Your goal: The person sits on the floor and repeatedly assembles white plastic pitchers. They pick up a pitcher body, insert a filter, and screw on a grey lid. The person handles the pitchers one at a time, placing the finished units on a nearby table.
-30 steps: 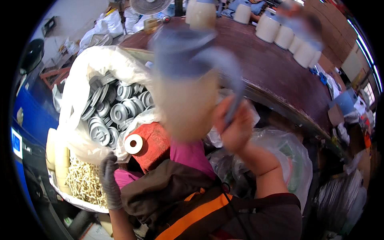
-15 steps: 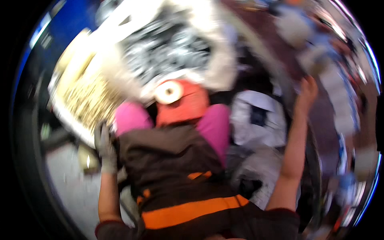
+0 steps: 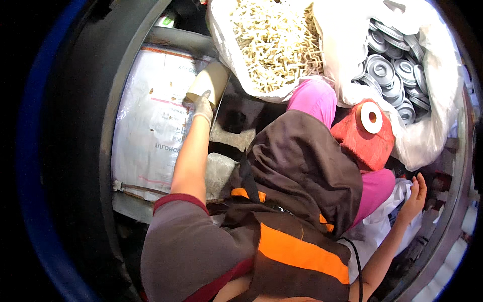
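With the left grip [image 3: 203, 107], grasps a cream cylinder [image 3: 211, 80] at eleven o'clock, hiding most fingers beneath. Has the right grip [image 3: 415, 196] released between three and four. Near half past twelve, shows only part of a sack [image 3: 227, 53] of pale pieces [image 3: 274, 45].

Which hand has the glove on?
The left hand, the one at the cream container: it wears a pale glove, while the right hand is bare.
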Available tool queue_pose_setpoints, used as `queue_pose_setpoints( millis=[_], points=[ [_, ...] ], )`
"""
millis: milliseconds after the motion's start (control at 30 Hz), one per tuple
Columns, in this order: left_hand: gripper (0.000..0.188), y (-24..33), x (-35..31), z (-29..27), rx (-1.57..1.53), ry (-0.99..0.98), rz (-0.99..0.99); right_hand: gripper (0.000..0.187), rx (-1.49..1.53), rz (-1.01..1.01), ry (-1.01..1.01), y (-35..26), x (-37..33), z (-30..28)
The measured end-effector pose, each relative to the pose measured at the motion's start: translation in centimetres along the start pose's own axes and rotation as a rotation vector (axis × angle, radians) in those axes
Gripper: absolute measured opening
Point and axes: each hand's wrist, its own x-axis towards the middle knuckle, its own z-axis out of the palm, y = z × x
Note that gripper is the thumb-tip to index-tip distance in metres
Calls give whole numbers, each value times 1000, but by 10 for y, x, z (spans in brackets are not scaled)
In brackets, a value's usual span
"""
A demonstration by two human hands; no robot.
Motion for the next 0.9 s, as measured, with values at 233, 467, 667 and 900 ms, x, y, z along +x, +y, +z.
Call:
queue_pose_setpoints(
  millis=[233, 467, 667, 900],
  points=[
    [44, 95, 10, -33, -148, 176, -32, 25, -15, -34, -22, 6, -11, 24],
    [48, 164, -69, -28, -540, -299, -15, 24, 133, -153, -329, -53, -28, 126],
    [35, 201, -223, 144, -559, -1093, 34, 34, 104, -311, -314, -111, -46, 110],
    [40, 193, -418, 202, 97, -1388, 686, 94, 184, -675, -325, -132, -46, 65]
  ],
)
